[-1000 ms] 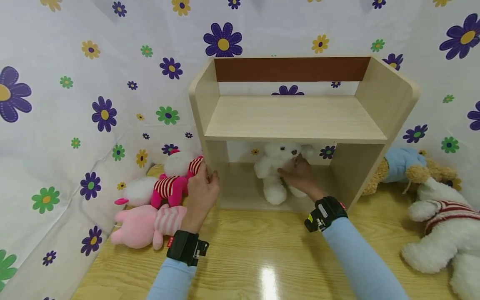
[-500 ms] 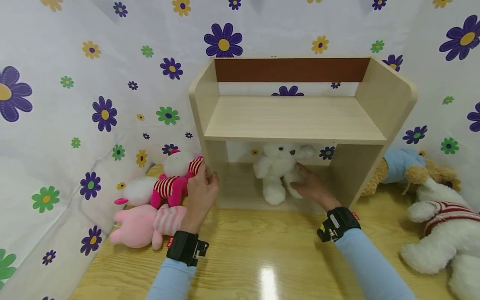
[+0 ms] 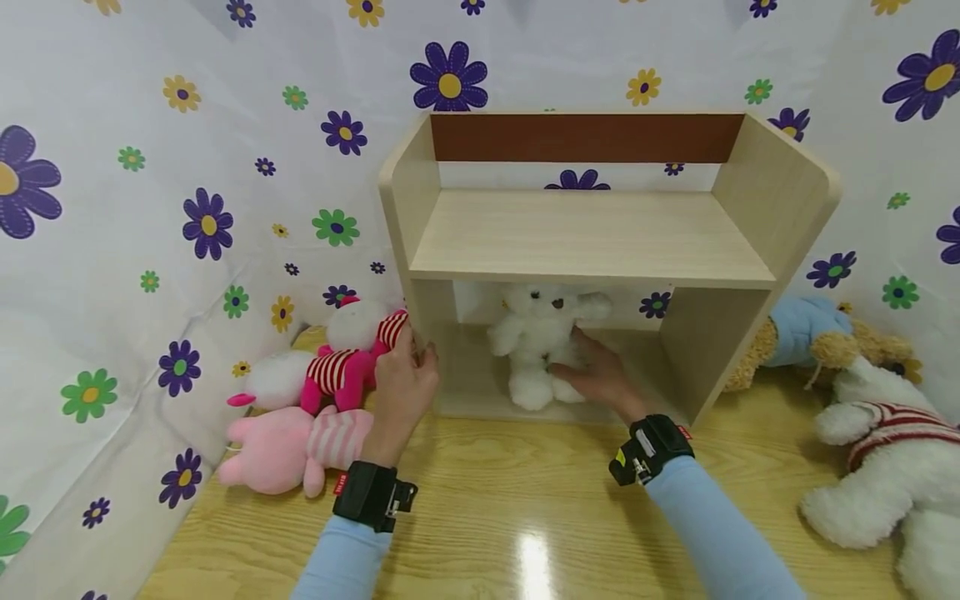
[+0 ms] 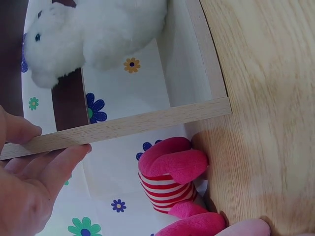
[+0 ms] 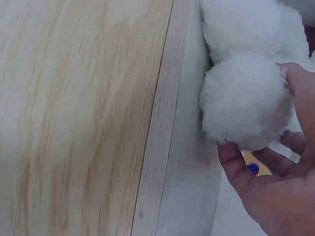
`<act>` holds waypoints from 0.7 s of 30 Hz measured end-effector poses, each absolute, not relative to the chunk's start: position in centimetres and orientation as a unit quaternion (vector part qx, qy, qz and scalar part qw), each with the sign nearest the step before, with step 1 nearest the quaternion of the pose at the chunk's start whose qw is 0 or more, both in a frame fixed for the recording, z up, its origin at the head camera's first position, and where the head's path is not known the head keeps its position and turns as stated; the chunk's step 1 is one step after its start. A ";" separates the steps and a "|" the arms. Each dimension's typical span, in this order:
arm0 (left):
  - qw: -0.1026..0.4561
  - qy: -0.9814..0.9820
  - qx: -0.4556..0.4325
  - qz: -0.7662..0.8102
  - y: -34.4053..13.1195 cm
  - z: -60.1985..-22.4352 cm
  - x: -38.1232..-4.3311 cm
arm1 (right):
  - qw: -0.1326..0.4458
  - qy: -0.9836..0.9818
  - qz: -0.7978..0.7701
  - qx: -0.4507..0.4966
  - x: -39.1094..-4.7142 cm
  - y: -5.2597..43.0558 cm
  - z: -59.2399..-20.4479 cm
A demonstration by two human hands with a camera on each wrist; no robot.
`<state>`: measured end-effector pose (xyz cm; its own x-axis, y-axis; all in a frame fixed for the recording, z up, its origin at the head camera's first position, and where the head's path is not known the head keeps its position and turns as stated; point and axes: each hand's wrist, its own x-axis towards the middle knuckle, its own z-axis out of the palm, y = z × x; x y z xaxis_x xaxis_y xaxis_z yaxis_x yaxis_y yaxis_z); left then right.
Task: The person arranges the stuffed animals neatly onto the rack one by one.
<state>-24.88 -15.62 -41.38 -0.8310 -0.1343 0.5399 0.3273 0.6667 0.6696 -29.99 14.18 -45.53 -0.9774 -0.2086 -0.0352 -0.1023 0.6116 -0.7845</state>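
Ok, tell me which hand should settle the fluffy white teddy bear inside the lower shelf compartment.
Right hand: it already cups the fluffy white teddy bear in the compartment. The left hand grips the pale wooden shelf unit's side panel, probably steadying it.

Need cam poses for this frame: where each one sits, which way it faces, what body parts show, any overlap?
Head: above, facing forward-down at the shelf unit; both forearms show, left hand and right hand.
Left wrist: beside the shelf's side panel, which the left hand grips.
Right wrist: low at the shelf's bottom edge; right hand holds the white teddy.
Shared: all three show the teddy.
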 end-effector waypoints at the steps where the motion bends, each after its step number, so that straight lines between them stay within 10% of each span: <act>1: 0.283 -0.867 -0.057 -0.406 -15.6 -41.4 -24.8 | 0.057 0.894 -0.436 -0.088 -30.0 13.8 -45.6; 21: 0.283 -0.868 -0.055 -0.404 -15.5 -41.2 -24.4 | 0.022 0.874 -0.475 -0.098 -30.3 8.5 -46.2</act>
<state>-24.44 -15.51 -41.23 -0.8337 -0.1339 0.5357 0.3237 0.6674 0.6707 -30.30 8.46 -46.23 -0.9798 -0.1920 0.0551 -0.1506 0.5289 -0.8352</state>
